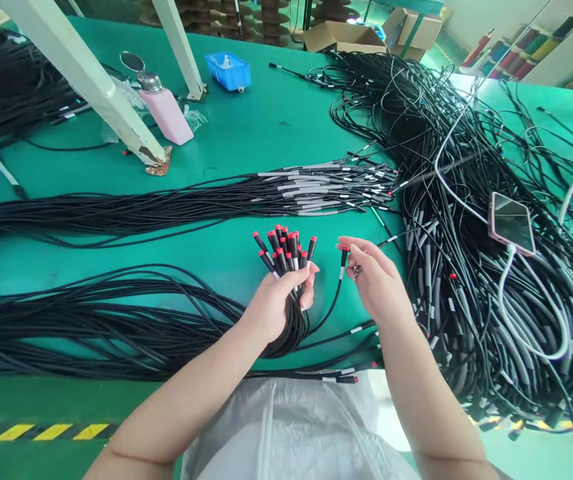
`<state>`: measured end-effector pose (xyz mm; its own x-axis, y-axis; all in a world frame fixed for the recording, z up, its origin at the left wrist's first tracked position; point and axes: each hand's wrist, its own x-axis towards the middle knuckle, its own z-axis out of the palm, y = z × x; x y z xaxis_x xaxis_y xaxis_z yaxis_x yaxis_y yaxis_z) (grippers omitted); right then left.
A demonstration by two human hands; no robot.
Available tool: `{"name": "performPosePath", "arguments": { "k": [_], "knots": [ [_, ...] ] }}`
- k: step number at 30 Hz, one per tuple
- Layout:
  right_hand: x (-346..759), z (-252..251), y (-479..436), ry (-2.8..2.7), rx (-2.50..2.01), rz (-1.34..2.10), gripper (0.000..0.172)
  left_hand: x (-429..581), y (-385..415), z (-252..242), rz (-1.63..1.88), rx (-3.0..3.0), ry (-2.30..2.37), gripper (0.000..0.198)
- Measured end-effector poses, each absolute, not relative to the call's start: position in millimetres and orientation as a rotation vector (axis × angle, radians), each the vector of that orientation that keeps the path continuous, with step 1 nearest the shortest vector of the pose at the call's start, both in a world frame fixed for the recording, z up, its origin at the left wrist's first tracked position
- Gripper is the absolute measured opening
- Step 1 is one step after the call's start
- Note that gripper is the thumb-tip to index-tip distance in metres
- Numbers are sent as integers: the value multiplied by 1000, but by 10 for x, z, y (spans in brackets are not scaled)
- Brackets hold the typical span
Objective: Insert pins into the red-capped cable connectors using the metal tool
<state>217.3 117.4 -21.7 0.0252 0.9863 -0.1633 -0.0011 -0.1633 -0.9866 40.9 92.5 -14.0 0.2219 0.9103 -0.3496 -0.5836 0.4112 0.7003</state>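
The left hand [272, 305] is clamping a cable bundle [286, 248] upright over the table [246, 133] so its red tips sit together; just beside, the right hand [375, 281] is pinching one cable [344, 257] by its tip, apart from the pile [466, 280].

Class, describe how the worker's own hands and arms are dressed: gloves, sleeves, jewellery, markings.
Both are bare. The left hand and right hand wear no gloves, and no ring shows. The left forearm and right forearm carry no sleeve, watch or band down to the picture's lower edge. No markings are visible.
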Motion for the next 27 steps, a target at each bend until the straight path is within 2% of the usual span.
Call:
{"name": "performPosePath", "arguments": {
  "k": [5, 8, 13, 19, 22, 25, 27],
  "knots": [
    [2236, -186, 1116, -1138, -1371, 1150, 22, 386, 903, -149, 1081, 558, 844, 16],
    [2126, -76, 1061, -1117, -1233, 1296, 23, 385, 891, -131, 1022, 539, 842, 20],
    [1948, 42, 1046, -1117, -1128, 1523, 32, 387, 878, -128, 954, 515, 811, 21],
    [1839, 8, 984, -1026, -988, 1647, 26, 379, 871, -172, 1019, 548, 768, 17],
    [1887, -89, 908, -1061, -1088, 1573, 23, 369, 870, -158, 1007, 524, 799, 17],
    [1997, -184, 813, -1239, -1153, 1425, 29, 356, 872, -145, 991, 526, 864, 11],
    [2070, -219, 743, -1424, -1213, 1204, 33, 350, 875, -145, 988, 535, 864, 10]
  ]
}}
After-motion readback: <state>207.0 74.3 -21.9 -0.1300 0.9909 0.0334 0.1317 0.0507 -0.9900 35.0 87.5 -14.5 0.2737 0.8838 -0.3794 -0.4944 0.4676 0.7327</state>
